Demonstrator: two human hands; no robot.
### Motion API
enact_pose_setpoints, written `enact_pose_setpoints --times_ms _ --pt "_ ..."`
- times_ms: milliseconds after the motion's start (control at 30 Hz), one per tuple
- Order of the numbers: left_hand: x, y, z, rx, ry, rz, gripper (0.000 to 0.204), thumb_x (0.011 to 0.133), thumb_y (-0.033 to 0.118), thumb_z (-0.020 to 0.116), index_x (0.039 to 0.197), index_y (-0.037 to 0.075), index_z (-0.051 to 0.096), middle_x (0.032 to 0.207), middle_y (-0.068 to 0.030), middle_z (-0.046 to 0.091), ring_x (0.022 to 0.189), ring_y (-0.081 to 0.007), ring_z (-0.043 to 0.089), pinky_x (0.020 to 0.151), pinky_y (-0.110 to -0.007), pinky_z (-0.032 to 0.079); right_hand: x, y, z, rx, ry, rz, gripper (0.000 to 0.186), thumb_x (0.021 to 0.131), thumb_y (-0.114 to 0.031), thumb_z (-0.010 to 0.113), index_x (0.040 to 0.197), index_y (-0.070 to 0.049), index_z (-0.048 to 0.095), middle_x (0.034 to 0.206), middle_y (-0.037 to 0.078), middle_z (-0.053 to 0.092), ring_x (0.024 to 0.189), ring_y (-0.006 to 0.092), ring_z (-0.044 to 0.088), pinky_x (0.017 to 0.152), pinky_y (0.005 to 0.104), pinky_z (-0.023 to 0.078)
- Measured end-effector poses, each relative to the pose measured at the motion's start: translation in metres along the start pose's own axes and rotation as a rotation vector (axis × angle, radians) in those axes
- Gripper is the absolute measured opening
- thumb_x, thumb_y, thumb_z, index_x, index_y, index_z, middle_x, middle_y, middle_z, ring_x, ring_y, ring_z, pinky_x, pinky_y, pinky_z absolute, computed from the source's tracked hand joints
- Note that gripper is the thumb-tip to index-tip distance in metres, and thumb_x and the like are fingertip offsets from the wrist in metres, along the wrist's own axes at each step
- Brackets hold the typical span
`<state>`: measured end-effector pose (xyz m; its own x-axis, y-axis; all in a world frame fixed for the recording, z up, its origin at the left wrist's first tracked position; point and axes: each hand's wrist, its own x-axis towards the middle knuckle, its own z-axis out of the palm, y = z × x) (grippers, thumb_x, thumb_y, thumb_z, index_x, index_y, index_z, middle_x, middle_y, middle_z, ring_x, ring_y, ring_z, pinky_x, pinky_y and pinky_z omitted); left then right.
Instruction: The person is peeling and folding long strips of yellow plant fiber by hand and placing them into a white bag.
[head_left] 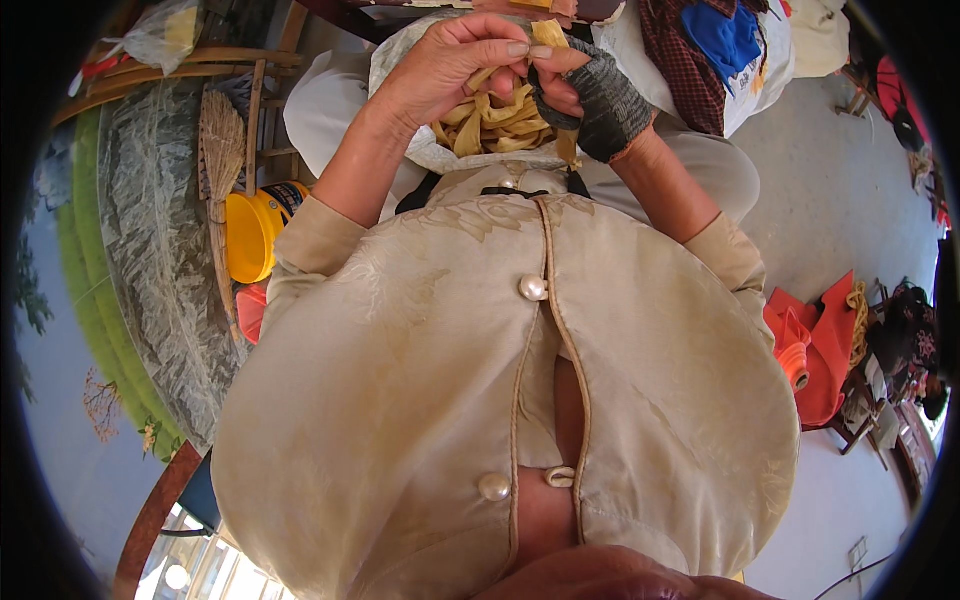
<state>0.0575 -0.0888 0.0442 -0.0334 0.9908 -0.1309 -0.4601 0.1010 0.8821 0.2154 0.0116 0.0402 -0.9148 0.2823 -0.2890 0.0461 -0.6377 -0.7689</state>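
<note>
Pinched between thumb and fingers of both hands: a flat, straw-coloured strip [549,40], just ahead of the body, over the lap. In the left hand [478,62], bare, a grip closed thumb to fingers; in the right hand [597,97], wearing a dark grey fingerless glove [614,112], likewise pressed on the strip. Nearly touching at the thumb tips. With its long axis roughly fore-and-aft, nearer to the right thumb at the far end. Below the glove, toward the body, a hanging tail [567,148] of like material; cannot tell whether part of the same strip.

Directly beneath the hands, nearer to the left fingers, a heap of loose strips [480,130] in an open white sack [425,152], set between pale trouser legs [715,175]. Around the seat, grey floor [810,190]. Off to the left, a yellow bucket [248,238] beside a straw broom [221,135]; to the right, bright red sheeting [830,360]; ahead on that side, a dark checked cloth [685,65].
</note>
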Motion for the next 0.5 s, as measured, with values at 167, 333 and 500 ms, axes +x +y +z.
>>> enact_pose_setpoints --times_ms 167,333,500 --pt "-0.013 0.009 0.001 0.139 0.014 0.038 0.012 0.085 0.011 0.059 0.094 0.004 0.059 0.083 -0.0050 0.062 0.063 -0.0092 0.058 0.060 -0.020 0.049 -0.003 0.010 -0.010 -0.482 0.019 -0.208 0.012 0.077 -0.021 0.060 0.077 -0.013 0.051 0.053 0.000 0.043 0.047 0.0139 0.040 0.044 0.0273 0.030" --pt "-0.005 0.000 0.000 0.299 0.220 0.165 0.013 0.084 0.008 0.060 0.095 0.002 0.059 0.082 -0.0035 0.063 0.064 -0.0079 0.057 0.061 -0.020 0.048 0.011 -0.004 -0.013 -1.044 0.089 -0.416 0.030 0.074 -0.017 0.065 0.102 -0.018 0.056 0.076 0.011 0.057 0.063 0.0295 0.054 0.055 0.0374 0.044" --pt "0.000 -0.024 -0.020 0.608 0.341 0.206 0.020 0.084 0.011 0.061 0.102 0.001 0.058 0.092 -0.0036 0.061 0.081 -0.0073 0.057 0.065 -0.022 0.049 0.031 -0.014 -0.018 -0.789 0.310 -0.447 0.021 0.085 -0.029 0.054 0.091 -0.009 0.057 0.071 0.007 0.055 0.063 0.0180 0.053 0.056 0.0284 0.042"
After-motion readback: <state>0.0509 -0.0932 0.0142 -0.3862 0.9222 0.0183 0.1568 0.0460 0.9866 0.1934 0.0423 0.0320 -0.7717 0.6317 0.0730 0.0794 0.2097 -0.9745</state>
